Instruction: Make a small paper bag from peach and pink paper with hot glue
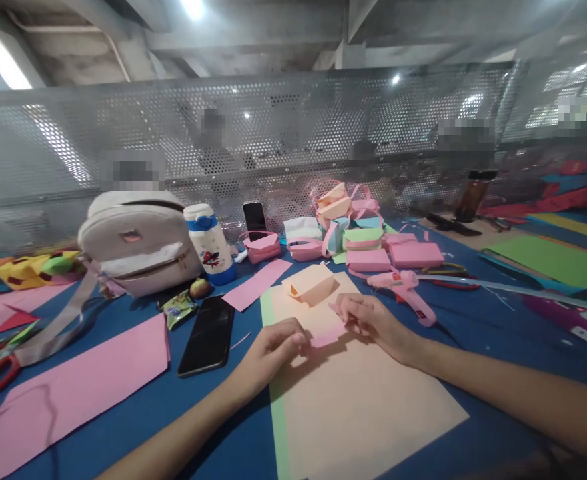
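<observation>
A small strip of pink paper (327, 338) is between my two hands, over a large peach sheet (373, 407) with a green sheet's edge at its left. My right hand (363, 319) is closed, its fingertips pinching the strip's right end. My left hand (284, 343) has curled fingers at the strip's left end; the fingertips are partly hidden, but they appear closed on it. Just beyond the hands, a folded peach paper box (313, 285) sits on the sheet. A pink glue gun (406, 290) lies to the right of my right hand.
A black phone (207, 337), pink paper (88, 387), snack packet (178, 309), white bottle (211, 247) and pale backpack (138, 240) are on the left. Several small pink paper bags (368, 259) stand at the back. Scissors (451, 277) and green paper (553, 263) lie right.
</observation>
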The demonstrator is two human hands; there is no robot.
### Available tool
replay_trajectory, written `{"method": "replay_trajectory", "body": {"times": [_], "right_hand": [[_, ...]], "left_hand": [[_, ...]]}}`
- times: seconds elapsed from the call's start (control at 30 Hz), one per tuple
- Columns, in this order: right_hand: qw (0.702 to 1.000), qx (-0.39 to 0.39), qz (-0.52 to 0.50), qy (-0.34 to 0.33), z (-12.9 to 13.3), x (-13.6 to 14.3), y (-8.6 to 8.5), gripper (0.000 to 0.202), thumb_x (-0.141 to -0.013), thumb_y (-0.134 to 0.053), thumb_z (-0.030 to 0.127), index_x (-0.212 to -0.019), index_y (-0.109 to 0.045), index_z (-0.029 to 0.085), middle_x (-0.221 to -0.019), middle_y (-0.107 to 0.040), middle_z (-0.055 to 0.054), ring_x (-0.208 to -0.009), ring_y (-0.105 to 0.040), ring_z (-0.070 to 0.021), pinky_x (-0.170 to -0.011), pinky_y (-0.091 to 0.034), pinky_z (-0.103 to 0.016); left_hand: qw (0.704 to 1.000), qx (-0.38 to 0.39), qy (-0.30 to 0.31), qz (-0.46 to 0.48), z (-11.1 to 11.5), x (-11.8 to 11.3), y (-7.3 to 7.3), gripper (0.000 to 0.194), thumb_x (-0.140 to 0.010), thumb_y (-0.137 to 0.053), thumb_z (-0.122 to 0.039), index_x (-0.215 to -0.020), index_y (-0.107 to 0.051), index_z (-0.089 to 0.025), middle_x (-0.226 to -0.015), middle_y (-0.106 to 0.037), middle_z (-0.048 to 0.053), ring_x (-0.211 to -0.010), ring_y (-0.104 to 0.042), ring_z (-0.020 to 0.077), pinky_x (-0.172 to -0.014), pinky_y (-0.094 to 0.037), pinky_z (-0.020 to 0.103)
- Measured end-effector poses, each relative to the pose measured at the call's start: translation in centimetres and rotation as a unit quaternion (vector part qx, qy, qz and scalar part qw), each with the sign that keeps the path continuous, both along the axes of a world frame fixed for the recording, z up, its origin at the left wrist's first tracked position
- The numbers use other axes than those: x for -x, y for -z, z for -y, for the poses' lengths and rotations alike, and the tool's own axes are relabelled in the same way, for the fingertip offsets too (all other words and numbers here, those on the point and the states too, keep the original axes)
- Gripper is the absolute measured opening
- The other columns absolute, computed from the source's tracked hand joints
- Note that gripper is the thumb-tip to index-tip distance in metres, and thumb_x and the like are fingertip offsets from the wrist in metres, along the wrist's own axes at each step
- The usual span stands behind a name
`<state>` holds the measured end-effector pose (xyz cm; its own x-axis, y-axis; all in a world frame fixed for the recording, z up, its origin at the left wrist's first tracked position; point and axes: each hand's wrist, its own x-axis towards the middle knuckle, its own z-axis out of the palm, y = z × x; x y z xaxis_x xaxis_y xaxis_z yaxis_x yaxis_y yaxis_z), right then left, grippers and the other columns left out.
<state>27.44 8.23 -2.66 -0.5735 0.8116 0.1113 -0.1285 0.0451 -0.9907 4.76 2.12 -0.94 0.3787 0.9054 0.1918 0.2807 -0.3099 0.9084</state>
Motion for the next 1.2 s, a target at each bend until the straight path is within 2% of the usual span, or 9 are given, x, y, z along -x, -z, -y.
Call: {"method": "replay_trajectory", "body": {"times": [0.1, 0.17, 0.33, 0.43, 0.53, 0.77, 0.9, 1.0, 1.2], "right_hand": [[1.000, -0.008, 0.026, 0.000, 0.0, 0.2, 0.3, 0.026, -0.087, -0.062, 0.042, -0.085, -0.060, 0.016, -0.070, -0.049, 0.003, -0.050, -0.033, -0.0062, -0.043, -0.020, -0.020], [0.998, -0.028, 0.054, -0.004, 0.1, 0.6, 0.3, 0.023, -0.089, -0.060, 0.038, -0.093, -0.061, 0.016, -0.076, -0.051, 0.002, -0.056, -0.038, -0.0075, -0.048, -0.028, -0.020], [0.984, -0.083, 0.153, -0.024, 0.4, 1.4, 0.1, 0.020, -0.096, -0.047, 0.031, -0.111, -0.054, 0.021, -0.083, -0.050, 0.002, -0.073, -0.050, -0.0127, -0.066, -0.041, -0.023], [0.963, -0.123, 0.239, -0.029, 0.2, 1.3, 0.3, 0.019, -0.096, -0.045, 0.024, -0.114, -0.053, 0.022, -0.081, -0.050, 0.002, -0.067, -0.047, -0.0120, -0.062, -0.038, -0.023], [0.944, -0.158, 0.286, -0.038, 0.0, 0.9, 0.5, 0.023, -0.094, -0.044, 0.016, -0.115, -0.052, 0.023, -0.073, -0.049, 0.005, -0.060, -0.044, -0.0111, -0.056, -0.033, -0.022], [0.927, -0.219, 0.302, -0.031, 0.3, -0.1, 0.9, 0.021, -0.096, -0.043, 0.017, -0.114, -0.052, 0.024, -0.068, -0.050, 0.005, -0.052, -0.040, -0.0108, -0.051, -0.030, -0.024], [0.928, -0.259, 0.268, -0.021, 0.4, -0.4, 1.1, 0.024, -0.093, -0.045, 0.013, -0.113, -0.054, 0.024, -0.078, -0.055, 0.001, -0.054, -0.041, -0.0113, -0.052, -0.032, -0.026], [0.930, -0.264, 0.257, -0.021, 0.3, -0.5, 1.0, 0.024, -0.089, -0.047, 0.009, -0.106, -0.057, 0.023, -0.083, -0.055, -0.001, -0.064, -0.047, -0.0141, -0.058, -0.037, -0.027], [0.926, -0.267, 0.265, -0.026, 0.2, -0.3, 0.7, 0.025, -0.086, -0.050, 0.008, -0.104, -0.058, 0.023, -0.082, -0.054, -0.002, -0.074, -0.050, -0.0179, -0.065, -0.040, -0.030]], "left_hand": [[0.996, 0.010, -0.032, -0.080, 0.2, -0.1, 0.1, 0.017, -0.090, -0.053, -0.027, -0.079, -0.062, -0.017, -0.080, -0.066, 0.003, -0.073, -0.059, 0.0159, -0.069, -0.043, 0.024], [0.991, 0.001, -0.048, -0.127, 0.3, 0.0, 0.2, 0.012, -0.088, -0.052, -0.020, -0.084, -0.064, -0.018, -0.079, -0.067, 0.001, -0.070, -0.059, 0.0146, -0.066, -0.042, 0.023], [0.973, -0.060, -0.052, -0.218, 0.0, 0.9, 0.9, 0.017, -0.090, -0.052, -0.018, -0.099, -0.066, -0.022, -0.085, -0.068, 0.001, -0.077, -0.060, 0.0169, -0.070, -0.042, 0.026], [0.967, -0.091, -0.034, -0.235, 0.0, 1.5, 1.3, 0.021, -0.091, -0.049, -0.016, -0.101, -0.066, -0.024, -0.088, -0.066, 0.003, -0.080, -0.060, 0.0187, -0.071, -0.043, 0.028], [0.971, -0.105, -0.019, -0.212, 0.2, 2.0, 1.5, 0.023, -0.093, -0.046, -0.014, -0.097, -0.066, -0.025, -0.091, -0.065, 0.003, -0.085, -0.061, 0.0186, -0.073, -0.045, 0.029], [0.979, -0.107, 0.024, -0.171, -0.1, 2.4, 1.5, 0.020, -0.095, -0.045, -0.017, -0.088, -0.062, -0.025, -0.089, -0.067, 0.003, -0.083, -0.063, 0.0176, -0.072, -0.049, 0.028], [0.972, -0.148, 0.031, -0.180, -0.3, 2.4, 1.9, 0.021, -0.095, -0.043, -0.015, -0.097, -0.061, -0.026, -0.090, -0.068, 0.004, -0.082, -0.065, 0.0180, -0.069, -0.052, 0.027], [0.962, -0.181, 0.018, -0.205, -0.3, 2.4, 2.3, 0.023, -0.094, -0.044, -0.016, -0.107, -0.061, -0.026, -0.094, -0.068, 0.005, -0.084, -0.066, 0.0181, -0.068, -0.054, 0.026], [0.925, -0.269, 0.003, -0.268, -0.2, 2.3, 2.3, 0.027, -0.097, -0.043, -0.019, -0.109, -0.066, -0.025, -0.097, -0.069, 0.007, -0.078, -0.067, 0.0168, -0.065, -0.057, 0.024]]}}
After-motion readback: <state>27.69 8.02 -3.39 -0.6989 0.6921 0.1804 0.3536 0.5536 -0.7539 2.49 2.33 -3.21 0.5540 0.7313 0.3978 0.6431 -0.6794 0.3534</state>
